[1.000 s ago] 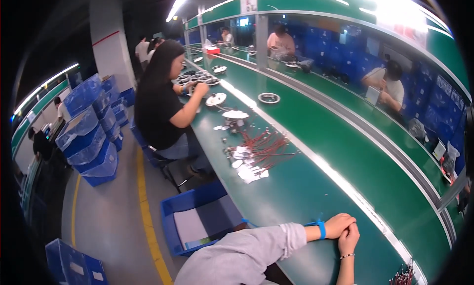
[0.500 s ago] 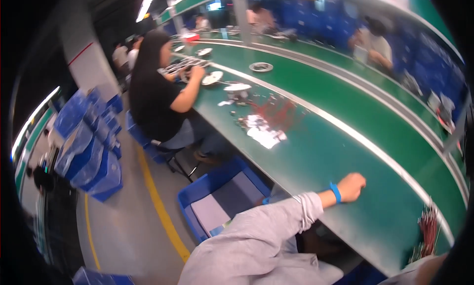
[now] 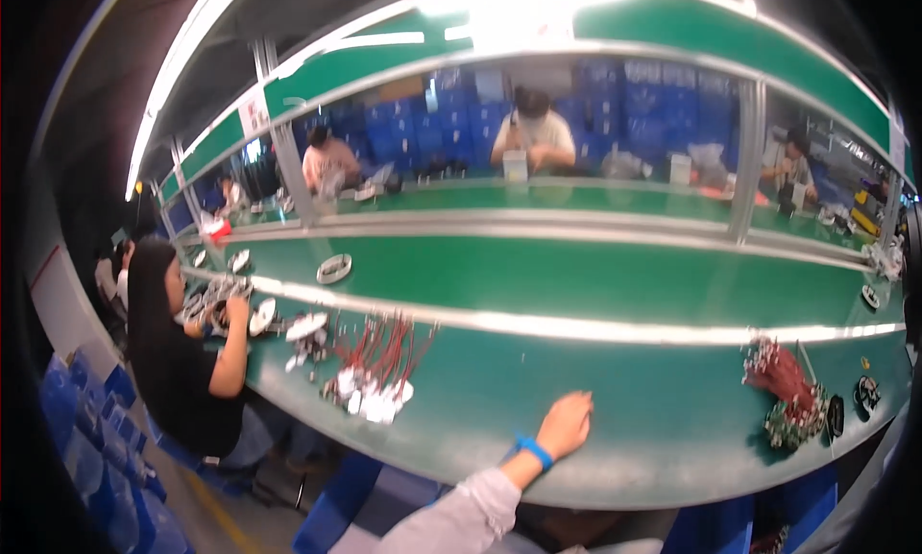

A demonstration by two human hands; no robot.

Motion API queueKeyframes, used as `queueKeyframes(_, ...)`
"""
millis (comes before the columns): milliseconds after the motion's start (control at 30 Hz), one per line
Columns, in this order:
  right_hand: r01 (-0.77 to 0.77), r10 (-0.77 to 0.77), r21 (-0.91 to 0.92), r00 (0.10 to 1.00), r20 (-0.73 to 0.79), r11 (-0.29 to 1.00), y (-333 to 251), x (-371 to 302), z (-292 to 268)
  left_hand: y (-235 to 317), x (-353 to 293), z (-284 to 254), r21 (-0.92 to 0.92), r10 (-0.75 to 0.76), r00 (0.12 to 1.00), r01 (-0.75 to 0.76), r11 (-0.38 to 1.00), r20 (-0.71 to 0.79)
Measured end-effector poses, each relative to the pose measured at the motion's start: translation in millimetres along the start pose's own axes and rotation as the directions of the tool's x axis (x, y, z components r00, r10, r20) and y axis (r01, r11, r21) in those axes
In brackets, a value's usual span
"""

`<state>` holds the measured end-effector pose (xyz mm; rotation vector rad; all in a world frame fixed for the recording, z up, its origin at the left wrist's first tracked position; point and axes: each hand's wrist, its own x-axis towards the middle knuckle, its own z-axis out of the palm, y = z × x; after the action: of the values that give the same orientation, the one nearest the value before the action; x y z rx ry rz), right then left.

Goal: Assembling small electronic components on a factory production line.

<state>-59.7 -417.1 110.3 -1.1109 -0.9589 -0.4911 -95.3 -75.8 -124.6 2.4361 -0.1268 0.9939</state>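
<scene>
My left hand (image 3: 565, 423), with a blue band (image 3: 534, 452) round its wrist, rests on the green worktable (image 3: 653, 420). Its fingers are loosely curled together, and nothing shows in them. To its left lies a bunch of red-brown wires (image 3: 379, 348) beside white pieces (image 3: 373, 398). Further right sits a thick bundle of red-brown wires (image 3: 780, 376) with small green and pale parts (image 3: 795, 421) at its near end. My right hand is out of view.
A person in black (image 3: 178, 352) works at the left, near white round parts (image 3: 261, 317). A pale rail (image 3: 576, 325) separates the table from a green belt (image 3: 538, 276) carrying a white ring (image 3: 334, 269). Dark round parts (image 3: 867, 393) lie at the right. Blue bins (image 3: 711, 527) stand below the near edge.
My view has swung right and up, bringing in the whole wire bundle and the far side of the line. The left hand stays on the table, curled.
</scene>
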Motion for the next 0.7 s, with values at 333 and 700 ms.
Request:
queueKeyframes(333,0.03,-0.073,0.434,0.994,0.083,0.901,8,46,32,9,7,-8,0.048,-0.045,0.995,0.04,0.998,0.086)
queueKeyframes(700,-0.031,-0.074,0.617,0.987,0.144,0.786,-10,62,58,11,49,-14,-0.134,-0.008,0.938,0.058,0.989,0.346)
